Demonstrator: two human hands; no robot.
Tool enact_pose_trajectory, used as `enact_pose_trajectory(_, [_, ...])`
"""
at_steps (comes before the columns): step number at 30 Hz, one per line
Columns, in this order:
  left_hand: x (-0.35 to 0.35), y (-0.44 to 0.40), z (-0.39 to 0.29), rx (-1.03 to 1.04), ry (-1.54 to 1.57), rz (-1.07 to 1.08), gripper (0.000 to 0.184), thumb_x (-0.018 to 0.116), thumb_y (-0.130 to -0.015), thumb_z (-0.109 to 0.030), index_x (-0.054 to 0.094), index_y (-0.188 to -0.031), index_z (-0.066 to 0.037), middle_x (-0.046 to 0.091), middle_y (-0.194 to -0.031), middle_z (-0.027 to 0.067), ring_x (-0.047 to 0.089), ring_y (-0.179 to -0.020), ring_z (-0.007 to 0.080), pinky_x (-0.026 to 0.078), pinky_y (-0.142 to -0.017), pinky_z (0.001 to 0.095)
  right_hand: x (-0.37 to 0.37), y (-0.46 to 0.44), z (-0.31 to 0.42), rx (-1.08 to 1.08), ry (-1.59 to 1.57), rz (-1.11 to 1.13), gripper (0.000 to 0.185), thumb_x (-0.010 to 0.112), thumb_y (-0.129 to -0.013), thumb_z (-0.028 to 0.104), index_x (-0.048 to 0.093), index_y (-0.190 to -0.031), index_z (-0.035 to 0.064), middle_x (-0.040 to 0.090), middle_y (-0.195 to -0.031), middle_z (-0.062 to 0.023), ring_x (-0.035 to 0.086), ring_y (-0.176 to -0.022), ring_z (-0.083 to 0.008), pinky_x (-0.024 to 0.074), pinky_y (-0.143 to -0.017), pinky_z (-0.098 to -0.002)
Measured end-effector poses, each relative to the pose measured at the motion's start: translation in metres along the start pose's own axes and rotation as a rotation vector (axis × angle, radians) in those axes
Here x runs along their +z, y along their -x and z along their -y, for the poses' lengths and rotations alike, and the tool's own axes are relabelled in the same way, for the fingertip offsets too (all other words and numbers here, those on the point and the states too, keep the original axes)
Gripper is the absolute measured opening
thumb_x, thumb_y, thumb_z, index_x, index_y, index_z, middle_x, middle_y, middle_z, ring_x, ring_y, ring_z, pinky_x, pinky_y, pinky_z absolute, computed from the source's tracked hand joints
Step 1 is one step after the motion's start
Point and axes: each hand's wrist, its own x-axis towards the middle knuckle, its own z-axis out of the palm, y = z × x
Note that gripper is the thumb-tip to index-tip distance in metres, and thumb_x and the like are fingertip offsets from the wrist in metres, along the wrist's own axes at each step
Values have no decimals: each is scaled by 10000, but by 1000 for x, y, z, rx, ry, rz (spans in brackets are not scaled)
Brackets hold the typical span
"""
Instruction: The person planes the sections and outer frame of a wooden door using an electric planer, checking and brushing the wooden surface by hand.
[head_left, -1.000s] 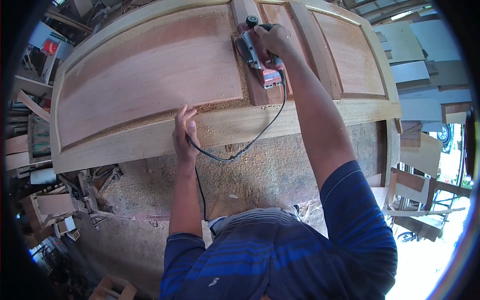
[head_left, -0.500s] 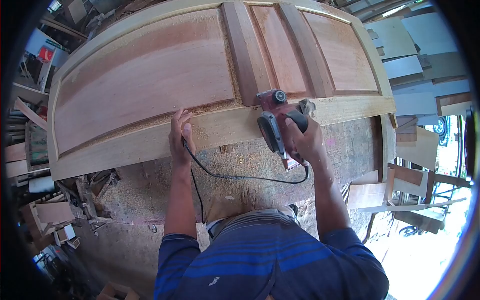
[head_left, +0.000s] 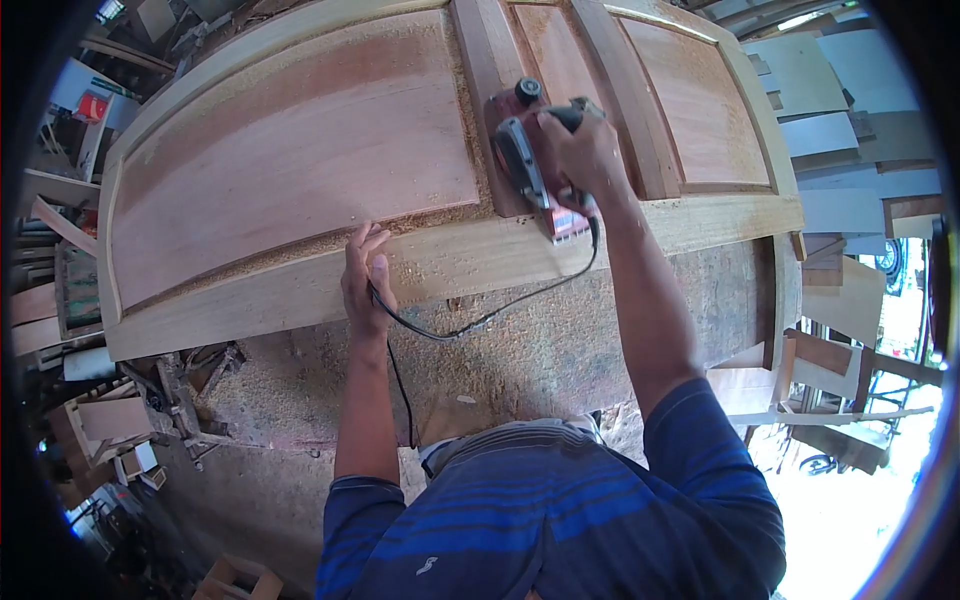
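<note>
My right hand (head_left: pixel 585 150) is wrapped round the handle of a red and black electric planer (head_left: pixel 541 205). The planer lies over a crosspiece of a panelled wooden door (head_left: pixel 290 140), its rear end above the door's near rail. A black power cord (head_left: pixel 520 298) runs from the planer's back and sags across to my left hand (head_left: pixel 365 285). That hand is at the near rail, fingers bent, with the cord passing between thumb and palm.
Beneath the door is a workbench (head_left: pixel 480 375) strewn with wood shavings. Shavings also line the panel grooves. Boards and sheets (head_left: pixel 830 130) are stacked at the right, and wood offcuts (head_left: pixel 110 422) are piled at the left. A small wooden box (head_left: pixel 238 580) sits on the floor.
My right hand has pushed the planer away from me and slightly left, from the near rail onto the crosspiece. The cord has lifted with it, while my left hand stays nearly in place.
</note>
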Motion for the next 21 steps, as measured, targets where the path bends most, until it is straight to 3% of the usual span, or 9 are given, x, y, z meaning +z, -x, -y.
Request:
enact_pose_trajectory(3, [0, 0, 4, 26, -18, 1, 582, 441, -1176, -417, 527, -1542, 27, 759, -1320, 251, 665, -1383, 394, 498, -1193, 515, 12, -63, 3, 17, 32, 16, 467, 754, -1036, 418, 808, -1109, -39, 757, -762, -130, 774, -665, -235, 603, -668, -403])
enact_pose_trajectory(9, [1, -1, 4, 51, -27, -20, 553, 434, -1185, -376, 598, -1470, 68, 760, -1316, 239, 661, -1381, 366, 461, -1227, 522, 32, -168, 20, -20, 143, 50, 593, 708, -1039, 542, 807, -887, -22, 727, -663, -118, 760, -615, -233, 606, -651, -419])
enact_pose_trajectory(11, [-1, -1, 7, 70, -51, -15, 553, 428, -1189, -387, 557, -1518, 39, 769, -1289, 234, 675, -1363, 370, 483, -1204, 514, 39, -180, 21, -3, 126, 34, 624, 689, -1043, 558, 802, -852, -25, 727, -655, -115, 765, -627, -244, 607, -661, -425])
enact_pose_trajectory(15, [0, -2, 7, 77, -48, -20, 543, 436, -1189, -379, 544, -1537, 24, 779, -1266, 224, 689, -1341, 371, 495, -1188, 508, 30, -162, 23, -6, 120, 64, 628, 680, -1050, 546, 791, -854, -40, 730, -668, -118, 761, -626, -258, 602, -657, -432])
enact_pose_trajectory(18, [-1, -1, 2, 53, 0, -18, 514, 427, -1191, -352, 647, -1416, 54, 729, -1384, 243, 680, -1352, 370, 466, -1219, 514, 26, -134, 10, -18, 101, 42, 629, 674, -1056, 547, 786, -866, -42, 731, -687, -133, 755, -615, -264, 598, -641, -435])
enact_pose_trajectory(21, [0, 0, 2, 65, 1, -22, 521, 430, -1189, -354, 631, -1432, 61, 752, -1341, 239, 679, -1357, 367, 463, -1220, 515, 13, -83, -3, -20, 29, 37, 542, 709, -1058, 472, 772, -910, -45, 717, -688, -124, 743, -592, -245, 587, -583, -421])
